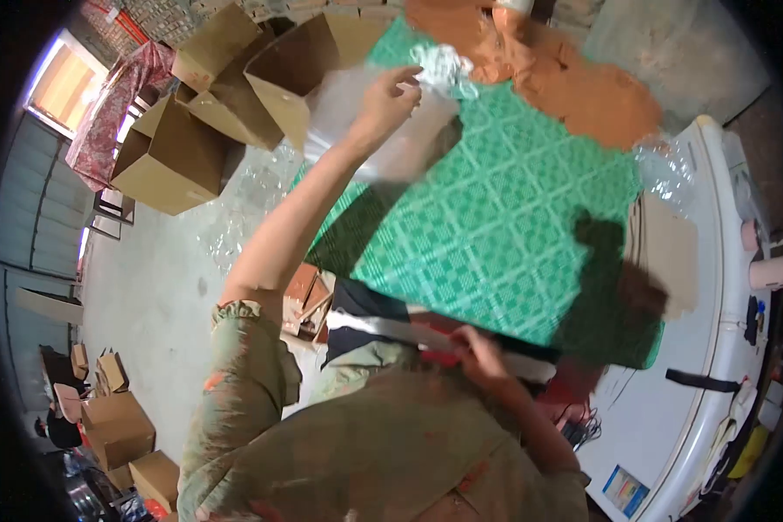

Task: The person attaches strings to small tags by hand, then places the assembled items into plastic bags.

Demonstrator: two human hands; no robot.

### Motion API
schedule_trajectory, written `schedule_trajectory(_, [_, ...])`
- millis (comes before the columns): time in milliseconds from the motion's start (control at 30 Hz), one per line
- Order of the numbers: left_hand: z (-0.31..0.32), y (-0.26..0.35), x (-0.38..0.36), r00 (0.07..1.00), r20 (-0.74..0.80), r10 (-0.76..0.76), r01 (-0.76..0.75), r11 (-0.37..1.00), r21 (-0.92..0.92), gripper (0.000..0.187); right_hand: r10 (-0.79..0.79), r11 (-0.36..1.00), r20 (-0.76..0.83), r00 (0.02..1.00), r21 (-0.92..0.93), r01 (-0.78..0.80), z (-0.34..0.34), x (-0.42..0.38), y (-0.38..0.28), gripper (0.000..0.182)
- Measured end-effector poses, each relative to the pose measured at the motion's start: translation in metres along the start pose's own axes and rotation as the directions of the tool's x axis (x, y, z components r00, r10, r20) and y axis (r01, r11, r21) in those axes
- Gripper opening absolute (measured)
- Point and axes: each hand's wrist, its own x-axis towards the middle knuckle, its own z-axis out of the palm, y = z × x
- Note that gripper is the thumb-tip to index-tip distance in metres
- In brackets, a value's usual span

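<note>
My left hand (390,106) reaches over the far left part of a table covered with a green checked cloth (487,200). Its fingers are bent and apart, just left of a tangled white bundle that looks like cord (444,70). Beneath the hand lies a stack of clear plastic sheets or bags (365,130). My right hand (483,357) is low at the table's near edge, close to my body, and blurred. Beside it a white strip (378,327) runs across my lap; whether the fingers grip it is not clear.
Heaped orange-brown material (574,87) covers the table's far side. Open cardboard boxes (178,161) stand at the left. A white chest-like appliance (670,418) flanks the right side, bearing flat cardboard (670,257) and clear plastic (665,165). More boxes (117,426) sit on the floor.
</note>
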Motion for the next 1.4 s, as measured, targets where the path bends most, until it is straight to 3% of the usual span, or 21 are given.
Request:
schedule_trajectory(67, [-0.002, 0.013, -0.051, 0.979, 0.188, -0.074, 0.085, 0.995, -0.051, 0.026, -0.099, 0.969, -0.049, 0.994, -0.233, 0.085, -0.002, 0.005, 0.035, 0.018])
schedule_trajectory(133, [-0.009, 0.024, -0.106, 0.896, 0.425, -0.127, 0.185, 0.978, -0.098, 0.023, -0.044, 0.95, -0.038, 0.998, -0.311, 0.03, -0.005, 0.006, 0.065, 0.018])
schedule_trajectory(200, [-0.018, 0.042, -0.165, 0.775, 0.595, -0.213, 0.29, 0.956, -0.035, 0.021, 0.078, 0.959, -0.063, 0.995, -0.27, -0.092, -0.01, 0.008, 0.062, 0.018])
schedule_trajectory(267, [-0.027, 0.064, -0.212, 0.629, 0.715, -0.307, 0.376, 0.924, 0.066, 0.02, 0.064, 0.969, 0.006, 0.998, -0.239, -0.061, -0.017, 0.012, 0.056, 0.02])
schedule_trajectory(333, [-0.029, 0.04, -0.256, 0.651, 0.75, -0.117, 0.157, 0.987, 0.018, 0.02, 0.09, 0.951, 0.059, 0.994, -0.3, -0.068, -0.014, 0.016, 0.061, 0.027])
schedule_trajectory(500, [-0.028, 0.006, -0.304, 0.745, 0.574, -0.339, 0.229, 0.939, 0.257, 0.016, 0.075, 0.959, 0.181, 0.981, -0.282, -0.021, 0.002, 0.03, 0.065, 0.019])
schedule_trajectory(600, [-0.026, -0.008, -0.312, 0.76, 0.517, -0.394, 0.232, 0.907, 0.351, 0.015, -0.071, 0.948, 0.05, 0.996, -0.308, 0.083, 0.008, 0.037, 0.064, 0.02])
schedule_trajectory(633, [-0.024, -0.008, -0.312, 0.762, 0.502, -0.41, 0.23, 0.895, 0.381, 0.014, -0.018, 0.953, 0.045, 0.999, -0.302, 0.031, 0.006, 0.036, 0.058, 0.02])
schedule_trajectory(733, [-0.011, -0.038, -0.319, 0.828, 0.501, -0.252, 0.061, 0.928, 0.366, 0.015, 0.102, 0.959, 0.033, 0.994, -0.268, -0.09, -0.006, 0.032, 0.039, 0.02])
schedule_trajectory(833, [0.009, -0.045, -0.311, 0.758, 0.578, -0.303, -0.031, 0.868, 0.496, 0.015, 0.146, 0.97, 0.025, 0.989, -0.201, -0.138, -0.011, 0.027, 0.035, 0.02])
schedule_trajectory(933, [0.025, -0.061, -0.315, 0.743, 0.597, -0.302, 0.047, 0.913, 0.404, 0.022, 0.155, 0.978, 0.009, 0.988, -0.145, -0.152, -0.011, 0.022, 0.034, 0.02])
schedule_trajectory(967, [0.029, -0.064, -0.32, 0.782, 0.582, -0.224, -0.005, 0.931, 0.366, 0.023, 0.153, 0.978, 0.001, 0.988, -0.141, -0.151, -0.011, 0.021, 0.035, 0.019])
schedule_trajectory(1200, [0.035, -0.056, -0.316, 0.765, 0.582, -0.277, 0.016, 0.91, 0.413, 0.028, 0.156, 0.971, 0.0, 0.988, -0.185, -0.153, -0.013, 0.021, 0.026, 0.016])
schedule_trajectory(1267, [0.034, -0.053, -0.313, 0.749, 0.579, -0.324, 0.053, 0.899, 0.434, 0.029, 0.098, 0.978, -0.026, 0.995, -0.185, -0.101, -0.01, 0.022, 0.033, 0.016])
schedule_trajectory(1400, [0.037, -0.065, -0.313, 0.707, 0.624, -0.333, -0.044, 0.86, 0.509, 0.031, 0.008, 0.98, -0.035, 0.999, -0.2, -0.015, -0.001, 0.027, 0.041, 0.016])
